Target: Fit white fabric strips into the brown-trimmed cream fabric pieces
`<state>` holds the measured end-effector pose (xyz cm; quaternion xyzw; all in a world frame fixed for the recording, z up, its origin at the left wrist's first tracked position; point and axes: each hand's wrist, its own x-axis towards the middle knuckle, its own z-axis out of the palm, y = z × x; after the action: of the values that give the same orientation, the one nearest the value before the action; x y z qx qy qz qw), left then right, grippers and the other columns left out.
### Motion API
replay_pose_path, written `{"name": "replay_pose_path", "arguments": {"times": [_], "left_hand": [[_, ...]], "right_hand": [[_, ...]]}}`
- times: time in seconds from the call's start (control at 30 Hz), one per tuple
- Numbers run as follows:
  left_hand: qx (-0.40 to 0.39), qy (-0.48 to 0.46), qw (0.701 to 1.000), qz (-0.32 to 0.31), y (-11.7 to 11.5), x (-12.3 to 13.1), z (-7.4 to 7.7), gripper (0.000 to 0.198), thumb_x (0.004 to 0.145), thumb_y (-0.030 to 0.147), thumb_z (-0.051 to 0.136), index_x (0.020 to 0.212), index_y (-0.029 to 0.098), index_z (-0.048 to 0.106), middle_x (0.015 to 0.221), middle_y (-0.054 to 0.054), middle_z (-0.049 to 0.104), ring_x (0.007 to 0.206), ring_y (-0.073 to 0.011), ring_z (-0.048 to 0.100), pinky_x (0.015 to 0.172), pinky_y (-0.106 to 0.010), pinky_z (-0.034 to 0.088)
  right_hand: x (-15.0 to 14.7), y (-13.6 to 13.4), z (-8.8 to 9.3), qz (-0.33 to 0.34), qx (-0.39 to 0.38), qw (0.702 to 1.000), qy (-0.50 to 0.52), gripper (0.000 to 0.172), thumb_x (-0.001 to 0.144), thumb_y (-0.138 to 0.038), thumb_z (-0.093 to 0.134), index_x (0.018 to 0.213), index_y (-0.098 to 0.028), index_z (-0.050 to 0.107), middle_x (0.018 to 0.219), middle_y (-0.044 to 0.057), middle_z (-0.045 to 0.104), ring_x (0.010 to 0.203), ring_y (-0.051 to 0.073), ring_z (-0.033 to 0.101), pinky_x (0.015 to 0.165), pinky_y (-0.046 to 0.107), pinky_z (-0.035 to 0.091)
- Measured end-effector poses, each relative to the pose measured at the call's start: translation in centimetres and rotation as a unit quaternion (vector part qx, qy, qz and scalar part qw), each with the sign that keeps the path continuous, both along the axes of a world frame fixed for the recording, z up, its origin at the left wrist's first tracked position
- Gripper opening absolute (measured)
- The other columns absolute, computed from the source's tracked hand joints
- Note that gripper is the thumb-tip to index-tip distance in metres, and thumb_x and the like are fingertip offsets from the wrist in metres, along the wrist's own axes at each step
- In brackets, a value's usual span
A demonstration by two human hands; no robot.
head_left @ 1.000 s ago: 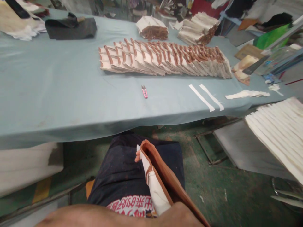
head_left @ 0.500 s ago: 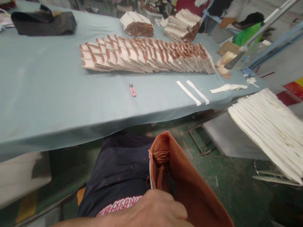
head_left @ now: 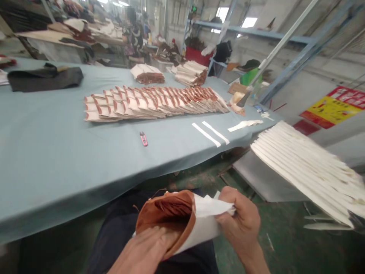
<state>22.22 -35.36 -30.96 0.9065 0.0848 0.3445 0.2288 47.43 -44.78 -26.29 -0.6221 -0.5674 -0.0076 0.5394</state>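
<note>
Above my lap is a brown and white fabric piece [head_left: 203, 228], its brown-lined opening turned toward me and gathered brown folds inside. My left hand [head_left: 148, 243] reaches into that opening, fingers extended and lying against the lining, the fingertips partly inside. On the right, my right hand [head_left: 241, 219] pinches the white outer fabric between thumb and fingers. Pink thread snips [head_left: 143, 139] lie on the table before me.
The blue-covered table [head_left: 94, 163] bears a long row of folded brown-and-white pieces [head_left: 154, 102], two white strips [head_left: 211, 133] and a dark cloth [head_left: 45, 78]. White fabric [head_left: 308, 167] is stacked at right. A person [head_left: 132, 34] is in the background.
The view has tilted up. The fabric piece has turned so its opening faces me and its white side shows. My right hand has come into view gripping it; my left has moved into the opening.
</note>
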Motion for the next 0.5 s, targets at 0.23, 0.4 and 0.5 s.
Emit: {"name": "replay_pose_path", "arguments": {"times": [0.23,0.4,0.5], "left_hand": [[-0.167,0.091,0.979,0.067,-0.2,-3.2,3.1,0.038,0.102,0.045,0.058,0.137,0.032,0.062,0.123,-0.007,0.077,0.106,-0.0239,0.074,0.08,-0.024,0.063],[-0.489,0.031,0.871,0.039,0.3,-2.2,3.5,0.062,0.109,0.058,0.024,0.091,0.019,0.068,0.087,-0.008,0.07,0.084,-0.0212,0.067,0.077,-0.031,0.058],[-0.621,-0.006,0.781,0.057,0.7,-1.0,3.2,0.062,0.106,0.065,0.031,0.075,0.018,0.058,0.072,-0.004,0.057,0.068,-0.0172,0.052,0.067,-0.029,0.05]], "right_hand": [[-1.7,0.9,-0.3,-0.001,0.003,0.975,-0.222,0.042,0.104,-0.054,0.057,0.077,-0.023,0.05,0.059,-0.003,0.053,0.053,0.014,0.048,0.056,0.03,0.032],[-3.3,2.2,-1.2,0.016,0.001,0.968,-0.25,0.043,0.104,-0.055,0.055,0.077,-0.023,0.049,0.057,-0.002,0.053,0.052,0.015,0.047,0.055,0.032,0.032],[-4.4,2.9,-1.6,0.033,-0.004,0.963,-0.266,0.042,0.104,-0.053,0.056,0.076,-0.023,0.049,0.057,-0.002,0.054,0.053,0.016,0.047,0.056,0.033,0.033]]}}
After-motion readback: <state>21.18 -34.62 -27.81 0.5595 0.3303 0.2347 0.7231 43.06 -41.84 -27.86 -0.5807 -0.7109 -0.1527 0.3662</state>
